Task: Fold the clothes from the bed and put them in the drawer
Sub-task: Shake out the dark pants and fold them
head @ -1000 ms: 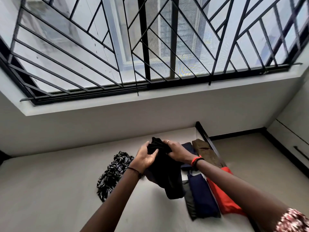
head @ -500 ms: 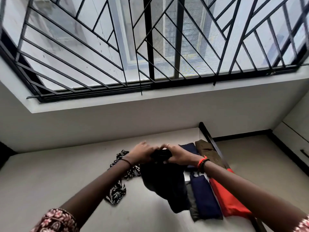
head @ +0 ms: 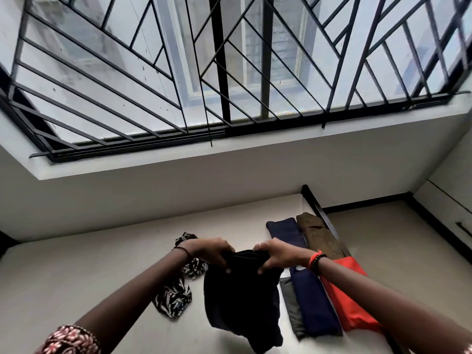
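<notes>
- Two hands on one item: left hand [head: 212,252] and right hand [head: 278,254] close together, raised above the bed [head: 89,277].
- Left hand: grips the top edge of the black garment [head: 242,297], fingers curled over the cloth, thumb underneath.
- Right hand: grips the same edge just beside the left, fingers curled round the bunched fabric; ring [head: 260,244] on one finger.
- Black garment: hangs down from both hands, loose and unfolded, lower end over the mattress; cannot tell whether touching it.
- Left of it, on the bed: patterned garment [head: 176,297], black and white, crumpled, partly hidden behind the left forearm.
- Right of it, near the bed's edge: folded pieces side by side, namely grey piece [head: 291,302], navy piece [head: 314,302] and red piece [head: 350,297].
- Beyond those, nearer the wall: second navy piece [head: 284,231] and olive-brown piece [head: 316,233], also folded, touching each other.
- Wrists: thin dark band [head: 182,250] on the left, orange and black beads [head: 315,259] on the right; floral sleeve [head: 69,341] at lower left.
- Background: barred window [head: 229,72] above the bed; pale cabinet front [head: 454,213] with a dark handle at far right, well apart from the bed.
</notes>
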`<act>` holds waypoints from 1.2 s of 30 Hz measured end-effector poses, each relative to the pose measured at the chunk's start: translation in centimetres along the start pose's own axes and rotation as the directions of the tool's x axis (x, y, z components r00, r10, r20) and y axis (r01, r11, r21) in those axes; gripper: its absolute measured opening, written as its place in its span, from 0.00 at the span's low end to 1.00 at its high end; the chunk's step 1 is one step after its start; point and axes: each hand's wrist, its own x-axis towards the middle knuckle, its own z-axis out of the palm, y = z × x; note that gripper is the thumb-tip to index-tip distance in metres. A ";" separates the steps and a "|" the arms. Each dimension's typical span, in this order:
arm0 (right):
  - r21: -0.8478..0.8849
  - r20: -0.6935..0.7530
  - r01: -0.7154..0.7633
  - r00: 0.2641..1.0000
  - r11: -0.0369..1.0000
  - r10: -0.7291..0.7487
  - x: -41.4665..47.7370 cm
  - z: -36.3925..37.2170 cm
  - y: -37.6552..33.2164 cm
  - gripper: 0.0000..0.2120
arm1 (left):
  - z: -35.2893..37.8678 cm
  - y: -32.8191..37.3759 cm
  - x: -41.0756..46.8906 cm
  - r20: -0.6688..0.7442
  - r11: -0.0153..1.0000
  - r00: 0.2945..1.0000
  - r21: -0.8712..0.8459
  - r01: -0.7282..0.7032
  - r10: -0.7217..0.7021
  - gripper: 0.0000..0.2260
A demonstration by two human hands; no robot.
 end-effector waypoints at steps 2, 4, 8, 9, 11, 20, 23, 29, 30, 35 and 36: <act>-0.007 0.002 0.007 1.000 1.000 -0.007 1.1 0.0 0.1 0.16 | -0.4 -0.7 0.4 0.010 0.999 1.000 -0.028 0.025 -0.025 0.14; -0.028 -0.007 0.005 1.000 1.000 -0.005 2.7 -0.5 0.4 0.14 | -1.0 -1.4 1.1 -0.051 0.998 0.997 0.001 0.062 -0.062 0.14; -0.052 -0.071 -0.052 0.996 0.997 0.049 5.4 -3.6 1.5 0.19 | -3.1 -1.5 2.9 -0.245 0.987 0.961 0.065 0.150 -0.130 0.14; -0.048 -0.092 -0.064 0.994 0.997 0.059 6.0 -4.7 1.9 0.21 | -3.8 -1.5 3.1 -0.309 0.983 0.942 0.077 0.165 -0.134 0.14; -0.053 -0.153 -0.077 0.986 0.996 0.068 6.9 -6.9 2.4 0.21 | -5.6 -1.6 3.6 -0.423 0.975 0.894 0.092 0.200 -0.144 0.14; -0.197 -0.407 -0.068 0.913 0.978 -0.019 8.1 -9.8 4.3 0.13 | -7.5 -1.6 6.0 -0.691 0.973 0.710 0.042 0.228 -0.137 0.13; -0.401 -0.446 -0.035 0.881 0.915 -0.161 8.6 -4.6 7.2 0.24 | -1.6 -3.1 8.7 -0.675 0.978 0.724 0.018 0.210 -0.143 0.23; -0.433 -0.295 0.036 0.938 0.901 -0.180 9.7 15.5 16.1 0.19 | 18.6 -7.6 17.3 -0.604 1.000 0.796 -0.009 0.014 -0.016 0.31; -0.422 -0.269 0.038 0.949 0.906 -0.165 9.3 18.5 16.8 0.18 | 21.4 -7.5 17.9 -0.557 0.999 0.830 -0.022 0.026 -0.034 0.28; -0.367 -0.176 -0.041 0.984 0.929 -0.026 6.1 33.6 19.6 0.19 | 38.6 -6.9 22.1 -0.445 0.993 0.891 -0.110 0.043 -0.088 0.32; -0.364 -0.170 -0.063 0.986 0.929 0.000 5.5 35.7 19.8 0.20 | 41.0 -6.5 22.5 -0.413 0.992 0.906 -0.114 0.056 -0.098 0.34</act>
